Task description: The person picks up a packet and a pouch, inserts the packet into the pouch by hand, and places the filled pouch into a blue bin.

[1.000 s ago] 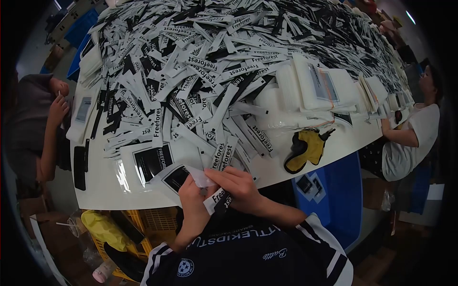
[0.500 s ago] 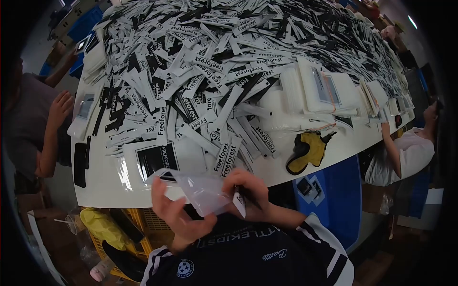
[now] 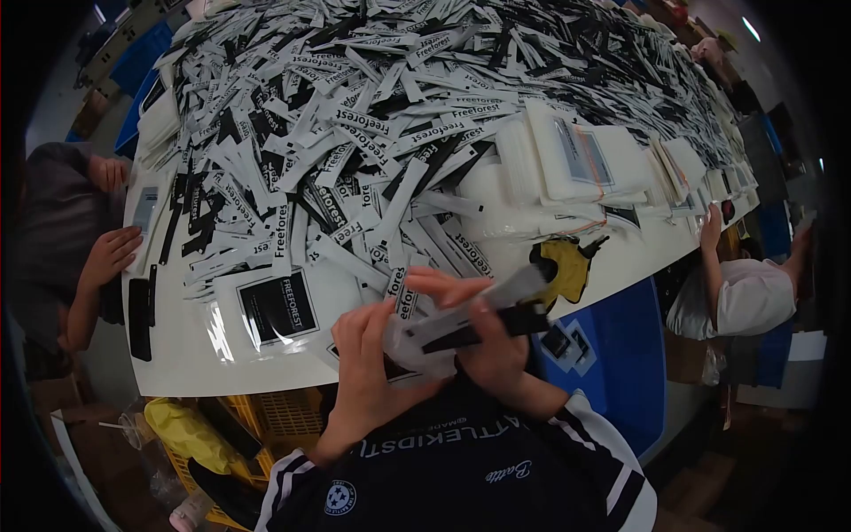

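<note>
In front of my chest, my left hand (image 3: 362, 377) grips a clear plastic bag (image 3: 402, 353), thumb underneath and fingers behind it. From the right, my right hand (image 3: 490, 359) pinches a black stick packet (image 3: 525, 318) together with a white one (image 3: 514, 288) above it. Their inner ends overlap the mouth of the bag. Beyond my left hand, flat on the table, lies a stack of clear bags (image 3: 341, 288) whose top one bears a black FREEFOREST label (image 3: 279, 308).
A large heap of black and white stick packets (image 3: 363, 115) covers the table (image 3: 191, 355). Banded bag stacks (image 3: 576, 160) and a yellow-and-black pouch (image 3: 567, 270) lie right. A blue bin (image 3: 620, 355) and yellow crate (image 3: 284, 421) stand below. People sit left (image 3: 66, 222) and right (image 3: 745, 297).
My right hand has turned and risen, bringing the stick packets up to the bag mouth. My left hand has shifted right with the bag. The left person's hand has moved down to the table edge.
</note>
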The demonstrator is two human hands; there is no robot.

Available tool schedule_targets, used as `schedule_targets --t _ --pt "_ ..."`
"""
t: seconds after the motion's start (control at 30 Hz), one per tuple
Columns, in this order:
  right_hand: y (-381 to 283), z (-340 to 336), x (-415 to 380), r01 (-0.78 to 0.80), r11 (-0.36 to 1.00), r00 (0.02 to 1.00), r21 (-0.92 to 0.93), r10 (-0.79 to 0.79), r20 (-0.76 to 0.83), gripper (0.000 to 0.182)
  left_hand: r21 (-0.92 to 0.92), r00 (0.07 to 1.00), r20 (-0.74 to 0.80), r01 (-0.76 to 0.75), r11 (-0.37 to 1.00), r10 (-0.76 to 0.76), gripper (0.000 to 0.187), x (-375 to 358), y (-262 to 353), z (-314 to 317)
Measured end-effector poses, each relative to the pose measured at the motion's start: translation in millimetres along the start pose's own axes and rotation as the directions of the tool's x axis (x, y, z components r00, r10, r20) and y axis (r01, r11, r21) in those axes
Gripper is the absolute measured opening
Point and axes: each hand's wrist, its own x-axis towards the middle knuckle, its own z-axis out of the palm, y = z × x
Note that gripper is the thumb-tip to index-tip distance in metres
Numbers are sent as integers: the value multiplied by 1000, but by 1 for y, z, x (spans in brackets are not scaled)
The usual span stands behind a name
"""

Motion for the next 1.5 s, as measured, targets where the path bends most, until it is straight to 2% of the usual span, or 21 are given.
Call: schedule_targets --t 0.07,0.13,0.2,0.3,0.37,0.4,0.43,0.5,0.57,0.63,0.67,0.73,0.87,0.93,1.07,1.13,1.27,1.33,1.4,1.47,1.5 --pt "8 9 0 -158 944 982 -291 181 53 17 105 999 8 -45 993 44 90 1 0 -3" --pt "13 7 -12 -196 944 980 -265 195 -30 17 215 996 11 -84 973 83 90 1 1 -11" --pt "16 1 -15 -234 943 970 -238 212 -116 20 33 999 43 27 999 -29 90 1 5 -25" --pt "14 0 -18 -208 956 978 -206 205 -36 29 -34 935 217 294 955 -280 28 0 -9 -48" --pt "6 8 -9 -61 960 974 -275 -3 -228 32 -123 949 146 299 946 -281 9 5 -10 -47" --pt "5 -5 -6 56 808 972 -587 -178 -153 29 -156 944 149 315 936 -293 8 4 -10 -49" --pt "0 -9 -6 55 806 972 -589 -178 -153 29 -190 939 153 334 923 -308 8 3 -10 -50" --pt "-10 -10 -4 -92 580 967 -809 246 66 22 -195 935 127 350 916 -330 8 0 -11 -47" --pt "0 -26 -6 -179 639 935 -748 347 73 19 -197 933 107 359 912 -344 8 0 -13 -48" --pt "2 -39 -4 -451 777 762 -439 591 263 21 -225 949 210 282 933 -236 6 -2 -13 -52" --pt "6 -41 -4 -457 773 759 -439 597 260 21 -228 947 211 287 930 -241 6 -2 -11 -51" --pt "17 -41 -1 -692 644 542 -328 762 355 22 -156 946 247 253 955 -210 5 -1 -7 -48" --pt "29 -39 -1 -695 645 571 -319 764 300 22 -78 964 200 193 978 -175 6 -2 -7 -44" --pt "26 -31 2 -570 645 655 -510 731 192 19 112 985 150 73 991 -90 8 -4 -6 -41" --pt "30 -29 4 -555 608 653 -568 741 155 20 104 990 133 34 994 -48 12 -3 -3 -37" --pt "30 -27 5 -457 515 578 -725 792 198 21 -13 934 311 191 982 -177 14 0 0 -41" --pt "19 -26 10 -567 715 700 -410 680 217 17 -97 952 215 241 966 -217 16 -3 -16 -45" --pt "3 -12 8 -565 810 812 -156 580 70 19 -312 890 59 447 838 -453 16 -7 -18 -41" --pt "12 -14 -4 -356 846 874 -397 452 179 19 -411 872 67 467 783 -485 16 -3 -11 -38" --pt "11 -11 -9 -47 746 917 -664 296 268 16 -220 953 224 254 942 -204 16 4 -5 -40" --pt "11 -10 -10 -5 740 939 -673 235 252 14 -45 991 130 40 998 -34 16 1 -10 -36"
